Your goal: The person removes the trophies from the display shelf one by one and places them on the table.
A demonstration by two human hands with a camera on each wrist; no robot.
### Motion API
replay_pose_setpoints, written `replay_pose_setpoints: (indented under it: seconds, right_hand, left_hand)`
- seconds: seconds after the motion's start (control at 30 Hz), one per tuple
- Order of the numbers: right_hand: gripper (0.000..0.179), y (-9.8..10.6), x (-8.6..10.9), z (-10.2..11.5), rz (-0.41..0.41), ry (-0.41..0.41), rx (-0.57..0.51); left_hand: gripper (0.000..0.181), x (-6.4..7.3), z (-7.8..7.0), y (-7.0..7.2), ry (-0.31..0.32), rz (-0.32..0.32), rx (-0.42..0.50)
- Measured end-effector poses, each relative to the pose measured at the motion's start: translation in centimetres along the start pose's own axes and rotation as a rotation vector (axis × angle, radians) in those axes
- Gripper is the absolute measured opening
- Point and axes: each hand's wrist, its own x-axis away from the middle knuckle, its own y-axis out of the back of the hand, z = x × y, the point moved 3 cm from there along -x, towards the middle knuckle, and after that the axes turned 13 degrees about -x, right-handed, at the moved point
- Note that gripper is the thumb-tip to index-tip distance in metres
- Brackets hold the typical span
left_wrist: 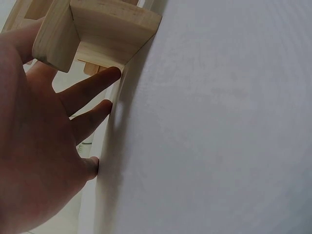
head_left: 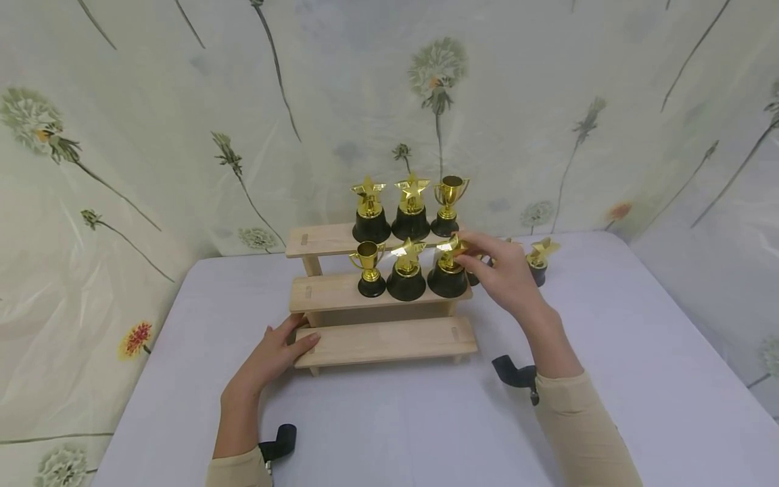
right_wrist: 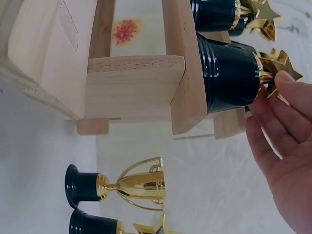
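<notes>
Rack: three-tiered pale wooden rack [head_left: 389, 343]; the left hand [head_left: 272, 353] holds its lowest step's left end, thumb on top.
Right hand [head_left: 506, 276]: fingers narrow, pinching a gold star trophy with a flared black base [head_left: 447, 283]; probably placing it, so next comes a careful release without tipping.
Trophy: glossy, upright, at the middle tier's right end.
Star: shiny, five-pointed, partly covered.

Trophy [head_left: 474, 279] partly hidden behind right hand [head_left: 505, 274], sleeves [head_left: 584, 433] cut off below

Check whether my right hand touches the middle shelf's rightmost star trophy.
Touching: the right wrist view shows your right hand pinching the star trophy by its top.
</notes>
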Motion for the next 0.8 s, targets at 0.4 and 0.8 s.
replay_pose_setpoints:
  seconds: [0.4, 0.8]
  right_hand:
    - [0.038, 0.3, 0.0, -0.2, -0.020, 0.032, -0.025]
    - [0.035, 1.3, 0.0, -0.7, -0.038, 0.027, -0.007]
  left_hand:
    - [0.079, 0.1, -0.1, 0.0, 0.013, 0.010, 0.001]
    - [0.077, 0.2, -0.2, 0.1, -0.001, 0.004, -0.002]
